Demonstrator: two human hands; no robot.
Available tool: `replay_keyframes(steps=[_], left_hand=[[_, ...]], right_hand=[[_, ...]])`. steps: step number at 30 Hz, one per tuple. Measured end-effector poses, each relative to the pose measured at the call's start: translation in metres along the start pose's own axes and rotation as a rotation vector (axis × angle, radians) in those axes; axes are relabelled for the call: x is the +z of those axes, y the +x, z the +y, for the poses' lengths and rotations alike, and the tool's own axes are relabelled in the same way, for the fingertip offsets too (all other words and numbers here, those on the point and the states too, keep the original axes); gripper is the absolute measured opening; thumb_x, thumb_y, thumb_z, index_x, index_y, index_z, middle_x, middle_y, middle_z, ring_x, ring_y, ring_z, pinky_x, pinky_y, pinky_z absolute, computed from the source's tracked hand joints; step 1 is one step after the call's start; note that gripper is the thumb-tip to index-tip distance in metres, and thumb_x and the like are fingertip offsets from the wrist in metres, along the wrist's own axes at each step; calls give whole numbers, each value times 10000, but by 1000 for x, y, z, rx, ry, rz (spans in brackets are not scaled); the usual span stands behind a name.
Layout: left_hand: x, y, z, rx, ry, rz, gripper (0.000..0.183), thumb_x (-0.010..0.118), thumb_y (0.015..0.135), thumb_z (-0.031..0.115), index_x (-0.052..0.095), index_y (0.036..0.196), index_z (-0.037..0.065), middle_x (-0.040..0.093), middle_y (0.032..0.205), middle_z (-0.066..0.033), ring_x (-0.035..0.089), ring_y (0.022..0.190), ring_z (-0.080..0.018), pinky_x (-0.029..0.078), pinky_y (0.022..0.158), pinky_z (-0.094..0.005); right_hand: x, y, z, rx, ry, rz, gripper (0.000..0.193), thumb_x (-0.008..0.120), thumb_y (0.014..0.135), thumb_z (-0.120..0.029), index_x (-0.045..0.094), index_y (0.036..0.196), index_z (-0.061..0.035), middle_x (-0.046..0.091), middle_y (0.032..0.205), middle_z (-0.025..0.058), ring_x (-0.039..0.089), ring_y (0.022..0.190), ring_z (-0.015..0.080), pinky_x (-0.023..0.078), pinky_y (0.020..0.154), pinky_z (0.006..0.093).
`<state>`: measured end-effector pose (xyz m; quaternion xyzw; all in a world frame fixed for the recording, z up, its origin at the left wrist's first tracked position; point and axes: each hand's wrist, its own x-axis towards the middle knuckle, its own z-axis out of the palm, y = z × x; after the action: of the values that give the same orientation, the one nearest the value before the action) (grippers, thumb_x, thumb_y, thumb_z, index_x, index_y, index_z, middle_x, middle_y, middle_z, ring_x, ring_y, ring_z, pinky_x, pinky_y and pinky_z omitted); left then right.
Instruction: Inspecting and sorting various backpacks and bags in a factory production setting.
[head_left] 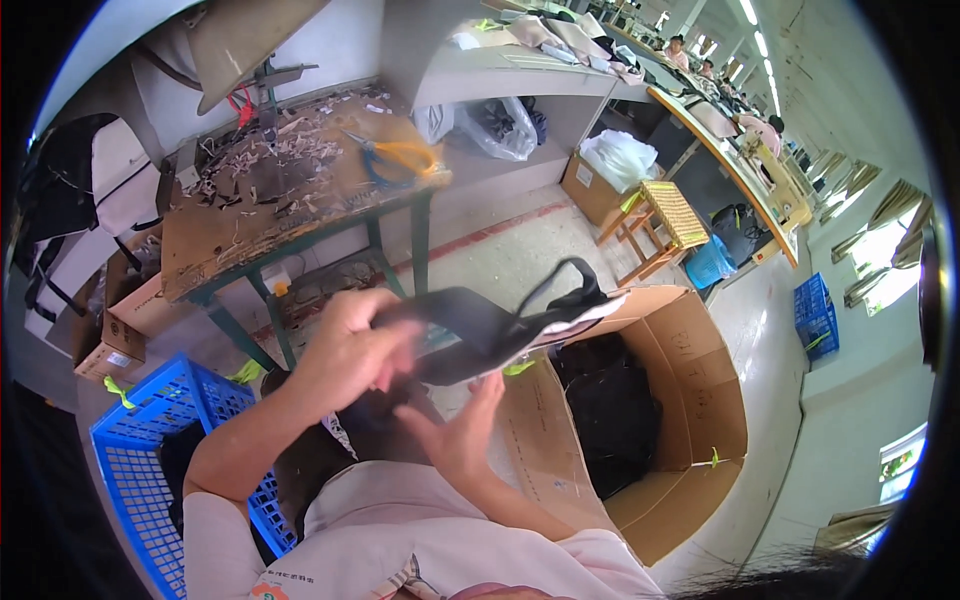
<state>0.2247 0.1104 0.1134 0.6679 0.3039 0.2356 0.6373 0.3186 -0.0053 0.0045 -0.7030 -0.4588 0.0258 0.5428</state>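
A black fabric piece with a looped strap and a pale edge (465, 325) is held up in front of me, and it looks like part of a bag. My left hand (355, 350) pinches its left end, the fingers partly smeared by motion. Beneath it, my right hand (462, 430) has thumb and fingers spread, its fingertips at the fabric's lower edge. To the right stands an open cardboard box (690, 390) with black pieces (610, 410) inside. A blue plastic basket (140, 470) holding dark material is at my left.
A worn wooden table (330, 205) ahead carries fabric scraps (290, 150) and orange-handled scissors (400, 155). Farther off are a woven-top stool (670, 215), a blue bin (710, 262), a box with a white plastic bag (618, 160), and long workbenches with people seated.
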Motion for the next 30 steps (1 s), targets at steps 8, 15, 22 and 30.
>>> replay_keyframes(steps=[8, 15, 22, 30], left_hand=[[29, -42, 26, 93, -129, -174, 92, 461, 847, 40, 496, 804, -33, 577, 640, -82, 520, 451, -84, 402, 408, -200], [70, -64, 21, 219, -251, -297, 119, 422, 875, 32, 445, 978, -23, 575, 801, -86, 567, 628, -94, 466, 559, -211], [115, -67, 19, 273, -459, -337, 169, 412, 879, 31, 402, 1035, -30, 554, 891, -98, 576, 728, -110, 478, 646, -236], [1, -57, 16, 657, 318, 17, 383, 644, 661, 71, 483, 1006, 36, 598, 810, -94, 622, 675, -210, 474, 584, -284]], right_hand=[[12, 23, 9, -166, 75, 204, 279, 661, 578, -139, 593, 833, -51, 561, 865, 112, 509, 844, 332, 375, 777, 400], [-3, 8, 13, -139, 69, 169, 324, 618, 679, -94, 532, 985, -31, 570, 929, 125, 542, 833, 257, 406, 776, 360], [-84, 9, 28, -88, 308, 365, 398, 562, 752, -52, 452, 1132, -2, 579, 923, 139, 579, 746, 207, 456, 743, 305], [-176, 78, -81, -229, 142, -197, 132, 608, 712, 4, 605, 837, 47, 621, 702, 57, 559, 611, 110, 427, 565, 234]])
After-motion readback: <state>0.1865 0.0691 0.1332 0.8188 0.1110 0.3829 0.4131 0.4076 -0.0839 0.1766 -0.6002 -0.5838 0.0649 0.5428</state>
